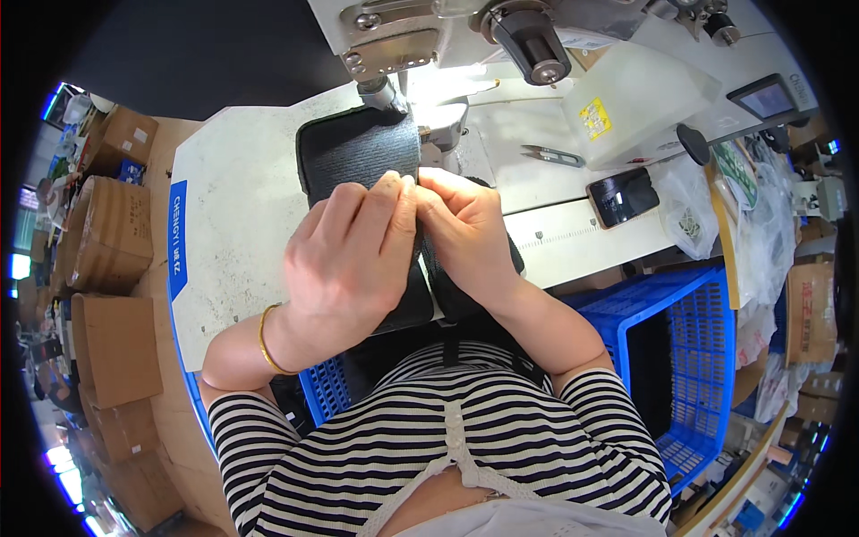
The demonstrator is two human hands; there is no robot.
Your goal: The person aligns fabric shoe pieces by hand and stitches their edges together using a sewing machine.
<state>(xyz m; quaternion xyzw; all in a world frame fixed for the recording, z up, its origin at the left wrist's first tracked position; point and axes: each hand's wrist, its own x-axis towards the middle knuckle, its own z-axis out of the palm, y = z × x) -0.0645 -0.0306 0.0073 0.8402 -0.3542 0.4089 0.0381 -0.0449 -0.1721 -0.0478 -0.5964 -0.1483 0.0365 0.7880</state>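
Note:
A black ribbed fabric piece (353,152) with a bound edge lies on the white sewing table (224,215). Its far end reaches under the presser area of the sewing machine (394,54). My left hand (344,255) is closed in a pinch on the piece's right edge, a gold bangle at its wrist. Touching it fingertip to fingertip, my right hand (465,228) pinches the same edge. More dark material (452,291) hangs below the hands toward my lap. The fingers hide the exact spot they grip.
Thread snips (552,156) and a dark phone (624,197) lie to the right, near a clear plastic bag (689,215). A blue crate (626,313) stands below the table's right side. Cardboard boxes (112,228) are stacked on the left. A small screen (761,97) sits far right.

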